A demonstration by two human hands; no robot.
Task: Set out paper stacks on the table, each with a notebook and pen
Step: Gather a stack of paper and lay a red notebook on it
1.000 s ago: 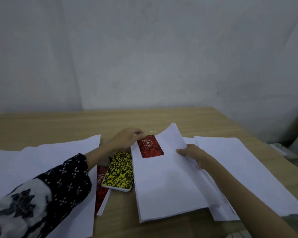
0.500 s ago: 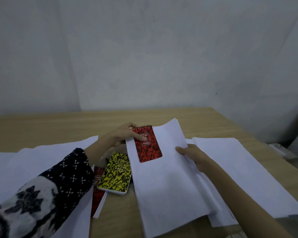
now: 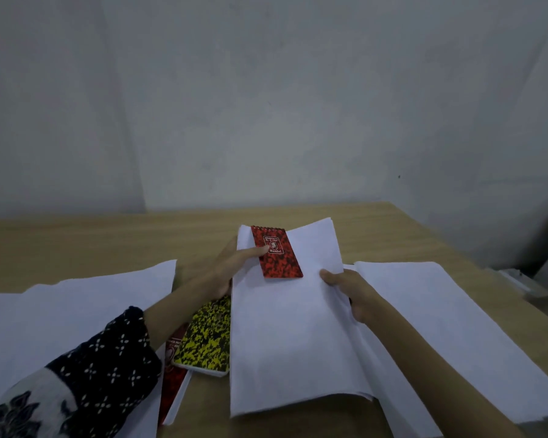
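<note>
A stack of white paper [image 3: 291, 336] is lifted off the wooden table [image 3: 108, 241] between both hands. My left hand [image 3: 231, 267] grips its left edge, the thumb pinning a small red spiral notebook [image 3: 277, 251] against the top sheet. My right hand [image 3: 345, 289] clamps the stack's right edge. A yellow-and-black notebook [image 3: 208, 338] lies on the table below my left wrist, overlapping another red notebook [image 3: 171, 374]. No pen is visible.
More white sheets [image 3: 76, 314] spread over the table's left side, and another pile [image 3: 440, 327] lies on the right, reaching the table's right edge. A bare grey wall stands behind the table. The table's far strip is bare wood.
The held paper stack with the red notebook has risen and moved away from me. My left thumb now presses on the notebook's cover.
</note>
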